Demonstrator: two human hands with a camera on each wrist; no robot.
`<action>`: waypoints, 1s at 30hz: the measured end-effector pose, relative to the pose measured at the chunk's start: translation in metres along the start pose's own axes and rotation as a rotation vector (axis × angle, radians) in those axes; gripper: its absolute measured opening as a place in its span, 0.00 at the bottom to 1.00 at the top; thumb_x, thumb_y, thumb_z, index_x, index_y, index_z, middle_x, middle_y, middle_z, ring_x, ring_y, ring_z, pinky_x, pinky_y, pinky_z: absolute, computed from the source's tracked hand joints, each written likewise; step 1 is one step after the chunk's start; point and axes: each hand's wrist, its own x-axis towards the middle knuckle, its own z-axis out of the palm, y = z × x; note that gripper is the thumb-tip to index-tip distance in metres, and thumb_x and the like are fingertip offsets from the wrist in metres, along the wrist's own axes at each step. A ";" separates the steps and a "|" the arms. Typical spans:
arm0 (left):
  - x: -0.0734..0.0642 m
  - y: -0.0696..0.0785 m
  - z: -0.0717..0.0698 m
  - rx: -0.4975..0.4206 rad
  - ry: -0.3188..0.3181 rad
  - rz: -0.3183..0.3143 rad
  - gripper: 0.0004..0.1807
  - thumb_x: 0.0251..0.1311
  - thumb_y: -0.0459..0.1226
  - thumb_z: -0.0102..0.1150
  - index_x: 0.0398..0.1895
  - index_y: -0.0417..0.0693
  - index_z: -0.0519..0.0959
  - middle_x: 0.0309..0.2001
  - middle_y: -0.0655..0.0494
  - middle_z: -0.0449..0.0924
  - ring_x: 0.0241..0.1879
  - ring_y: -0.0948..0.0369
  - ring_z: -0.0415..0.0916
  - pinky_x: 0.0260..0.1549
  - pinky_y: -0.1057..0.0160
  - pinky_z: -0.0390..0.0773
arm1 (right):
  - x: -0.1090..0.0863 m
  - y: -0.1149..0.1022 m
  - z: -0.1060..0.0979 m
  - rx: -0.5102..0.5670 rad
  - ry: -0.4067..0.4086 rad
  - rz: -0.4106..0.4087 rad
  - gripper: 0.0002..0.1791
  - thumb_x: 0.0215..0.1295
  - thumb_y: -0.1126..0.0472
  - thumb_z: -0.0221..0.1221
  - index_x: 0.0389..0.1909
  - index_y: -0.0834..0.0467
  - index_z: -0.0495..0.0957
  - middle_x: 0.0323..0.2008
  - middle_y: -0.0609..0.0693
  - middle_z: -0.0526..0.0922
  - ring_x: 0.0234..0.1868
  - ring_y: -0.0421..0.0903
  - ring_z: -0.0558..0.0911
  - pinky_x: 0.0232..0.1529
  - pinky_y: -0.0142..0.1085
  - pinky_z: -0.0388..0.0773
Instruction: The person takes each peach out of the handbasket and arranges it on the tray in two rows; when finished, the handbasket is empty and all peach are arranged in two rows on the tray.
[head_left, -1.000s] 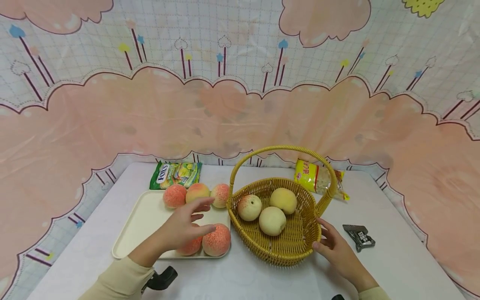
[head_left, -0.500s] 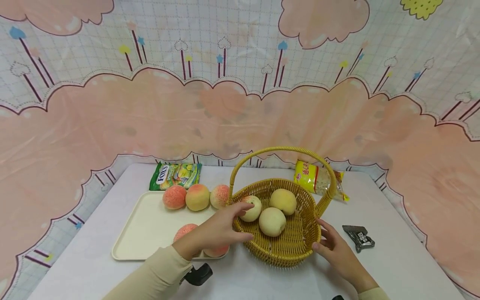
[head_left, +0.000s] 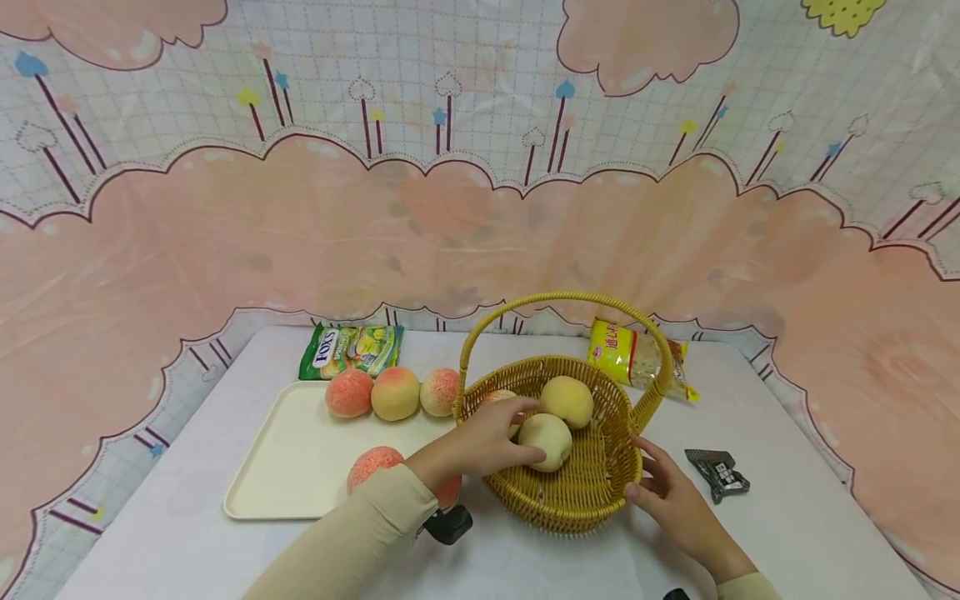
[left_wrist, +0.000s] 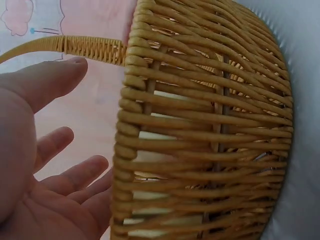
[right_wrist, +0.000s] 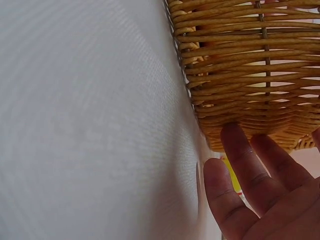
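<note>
A yellow wicker basket [head_left: 525,504] with a tall arched handle holds three peaches. My left hand [head_left: 480,440] reaches in over its left rim, thumb and fingers spread around the near side of a pale peach [head_left: 553,440]. Behind that lies a yellow peach [head_left: 567,400]; a third peach [head_left: 498,397] is mostly covered by the left hand. In the left wrist view, the left hand [left_wrist: 50,200] shows parted fingers above the basket's rim [left_wrist: 131,110]. My right hand [head_left: 678,508] rests against the basket's right side. Its fingers [right_wrist: 250,165] look nearly straight at the wicker wall [right_wrist: 240,65].
Left of the basket, a cream tray [head_left: 277,458] bears several pink peaches [head_left: 348,393], two of them near its front edge partly behind the left arm. A green candy bag [head_left: 352,350] lies behind it. A yellow pasta packet [head_left: 615,350] and a small black packet [head_left: 720,475] lie right.
My left hand has moved right, from above the tray across the basket's left rim to the pale peach. The right hand and basket have stayed in place.
</note>
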 end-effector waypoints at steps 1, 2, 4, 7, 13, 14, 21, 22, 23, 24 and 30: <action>0.002 0.000 0.001 0.007 -0.004 -0.008 0.37 0.61 0.46 0.68 0.71 0.44 0.67 0.66 0.48 0.71 0.64 0.50 0.71 0.59 0.54 0.73 | 0.000 0.000 0.000 0.003 0.000 0.001 0.39 0.72 0.59 0.60 0.78 0.56 0.52 0.70 0.76 0.58 0.58 0.62 0.78 0.53 0.49 0.79; 0.004 -0.001 0.002 0.016 -0.007 -0.016 0.37 0.62 0.46 0.68 0.71 0.45 0.67 0.66 0.48 0.71 0.63 0.50 0.71 0.59 0.54 0.73 | 0.000 0.001 0.000 0.004 -0.001 0.002 0.39 0.72 0.59 0.60 0.78 0.56 0.52 0.70 0.76 0.58 0.58 0.62 0.78 0.53 0.49 0.79; 0.007 -0.002 0.004 0.028 -0.012 -0.032 0.36 0.63 0.46 0.67 0.72 0.46 0.67 0.65 0.48 0.72 0.63 0.51 0.71 0.59 0.54 0.73 | 0.001 0.001 0.000 0.009 -0.003 0.006 0.39 0.72 0.59 0.60 0.78 0.56 0.52 0.70 0.76 0.58 0.58 0.62 0.78 0.53 0.49 0.79; 0.010 -0.002 0.006 0.052 -0.014 -0.038 0.34 0.64 0.45 0.67 0.70 0.46 0.68 0.63 0.48 0.74 0.63 0.54 0.71 0.59 0.56 0.72 | 0.001 0.001 0.000 0.023 -0.008 0.010 0.39 0.72 0.59 0.60 0.78 0.56 0.51 0.70 0.76 0.57 0.58 0.62 0.77 0.53 0.48 0.79; 0.014 0.000 0.010 0.094 -0.035 -0.020 0.30 0.62 0.45 0.68 0.66 0.48 0.72 0.58 0.53 0.77 0.58 0.60 0.73 0.57 0.61 0.73 | 0.001 0.001 -0.001 0.034 -0.011 0.004 0.39 0.72 0.60 0.60 0.78 0.56 0.52 0.70 0.77 0.57 0.58 0.63 0.77 0.52 0.44 0.80; 0.015 0.001 0.010 0.097 -0.041 -0.017 0.30 0.62 0.45 0.68 0.66 0.49 0.72 0.57 0.54 0.77 0.57 0.60 0.73 0.56 0.61 0.73 | 0.001 0.001 -0.001 0.033 -0.011 0.003 0.39 0.72 0.60 0.60 0.78 0.56 0.52 0.70 0.77 0.57 0.59 0.63 0.77 0.52 0.44 0.80; 0.016 0.007 0.012 0.101 -0.071 -0.009 0.26 0.64 0.41 0.66 0.64 0.48 0.74 0.58 0.54 0.77 0.55 0.60 0.73 0.55 0.62 0.73 | 0.001 0.000 -0.002 0.016 -0.008 0.005 0.39 0.72 0.59 0.60 0.78 0.56 0.52 0.70 0.76 0.57 0.58 0.62 0.78 0.51 0.43 0.80; 0.016 0.007 0.012 0.099 -0.073 -0.010 0.26 0.64 0.41 0.66 0.64 0.49 0.74 0.58 0.55 0.77 0.56 0.61 0.73 0.56 0.63 0.72 | 0.001 0.000 -0.002 0.013 -0.008 0.006 0.39 0.72 0.59 0.60 0.78 0.56 0.52 0.70 0.76 0.57 0.58 0.62 0.78 0.51 0.43 0.80; 0.017 0.007 0.013 0.095 -0.075 -0.013 0.26 0.64 0.41 0.66 0.64 0.49 0.74 0.59 0.56 0.76 0.56 0.61 0.72 0.56 0.63 0.72 | 0.001 0.000 -0.002 0.010 -0.007 0.006 0.39 0.72 0.59 0.60 0.78 0.56 0.52 0.70 0.76 0.58 0.58 0.61 0.78 0.51 0.43 0.80; 0.017 0.007 0.014 0.089 -0.076 -0.015 0.26 0.64 0.41 0.66 0.64 0.49 0.74 0.59 0.56 0.76 0.57 0.62 0.72 0.57 0.63 0.71 | 0.001 0.000 -0.002 0.005 -0.006 0.008 0.39 0.72 0.59 0.60 0.78 0.56 0.52 0.70 0.76 0.58 0.58 0.61 0.78 0.51 0.44 0.80; 0.019 0.006 0.018 0.032 -0.073 -0.004 0.24 0.64 0.40 0.67 0.63 0.49 0.75 0.59 0.60 0.77 0.60 0.63 0.71 0.60 0.64 0.69 | 0.001 0.000 -0.001 -0.002 -0.004 0.013 0.39 0.72 0.58 0.60 0.78 0.56 0.51 0.70 0.76 0.57 0.58 0.63 0.77 0.52 0.47 0.80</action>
